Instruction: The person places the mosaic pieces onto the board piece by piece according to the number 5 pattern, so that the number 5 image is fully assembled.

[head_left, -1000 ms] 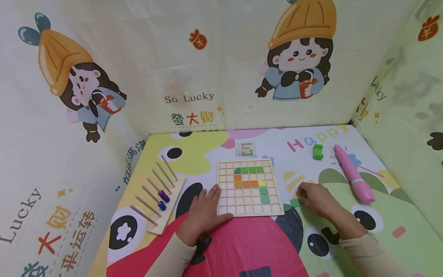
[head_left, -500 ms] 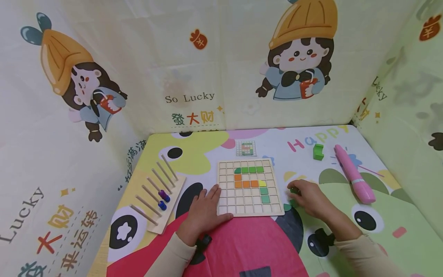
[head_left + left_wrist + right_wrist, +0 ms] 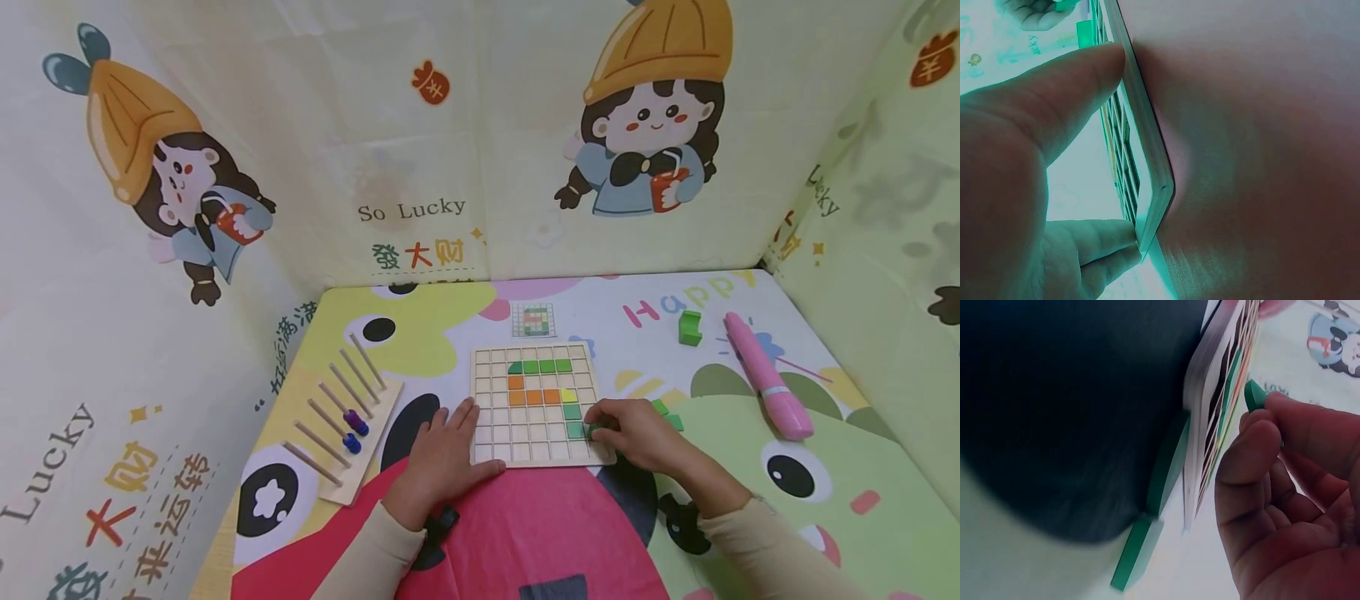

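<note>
My right hand (image 3: 641, 429) is over the right side of the wooden grid board (image 3: 491, 433). Between thumb and index finger it pinches a small green tile (image 3: 1254, 395) with a curved edge, held above the board in the right wrist view. Orange, yellow and green tiles, such as the orange tile (image 3: 533, 398), lie in the board's squares. My left hand (image 3: 442, 467) rests at the board's near left corner with straight fingers; its thumb (image 3: 1094, 69) touches the near edge. In the right wrist view a curved green tile (image 3: 1169, 465) and a straight-sided one (image 3: 1137, 553) lie beside the board.
Behind the board lies a small pattern card (image 3: 532, 320). On the left stands a peg rack (image 3: 382, 408) with blue and purple pieces. Towards the right are green tiles (image 3: 675, 422), a green block (image 3: 690, 328) and a long pink pen-shaped object (image 3: 767, 379).
My right hand has picked up a green tile from the table beside the board and moved left with it, over the board. The left hand stays where it was.
</note>
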Tool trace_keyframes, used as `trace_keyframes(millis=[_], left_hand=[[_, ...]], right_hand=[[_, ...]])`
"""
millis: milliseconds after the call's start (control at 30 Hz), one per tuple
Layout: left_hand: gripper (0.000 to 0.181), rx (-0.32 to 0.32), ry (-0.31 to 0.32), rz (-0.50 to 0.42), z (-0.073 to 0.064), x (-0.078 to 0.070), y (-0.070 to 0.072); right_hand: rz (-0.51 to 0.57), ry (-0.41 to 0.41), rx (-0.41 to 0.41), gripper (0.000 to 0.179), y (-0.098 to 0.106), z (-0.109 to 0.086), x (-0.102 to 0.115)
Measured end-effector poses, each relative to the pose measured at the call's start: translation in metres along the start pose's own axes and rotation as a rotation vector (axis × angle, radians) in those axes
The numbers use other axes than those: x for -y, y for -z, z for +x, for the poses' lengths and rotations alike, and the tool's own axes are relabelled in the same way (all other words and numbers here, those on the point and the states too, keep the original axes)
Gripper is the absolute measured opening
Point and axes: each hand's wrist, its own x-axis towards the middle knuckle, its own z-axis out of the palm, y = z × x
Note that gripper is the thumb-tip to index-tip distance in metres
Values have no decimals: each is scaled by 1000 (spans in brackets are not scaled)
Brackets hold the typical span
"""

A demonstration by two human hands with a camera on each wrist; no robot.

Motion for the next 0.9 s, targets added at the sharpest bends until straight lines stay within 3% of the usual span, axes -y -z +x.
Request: trace_keyframes(millis=[300,467,900], left_hand=[[104,-6,-5,0,1,1,0],[104,-14,-2,0,0,1,-1],[104,-8,-1,2,0,1,-1]], right_hand=[[33,62,91,8,-11,5,7],[27,46,69,6,-16,7,12],[-125,36,-2,11,-27,7,22]])
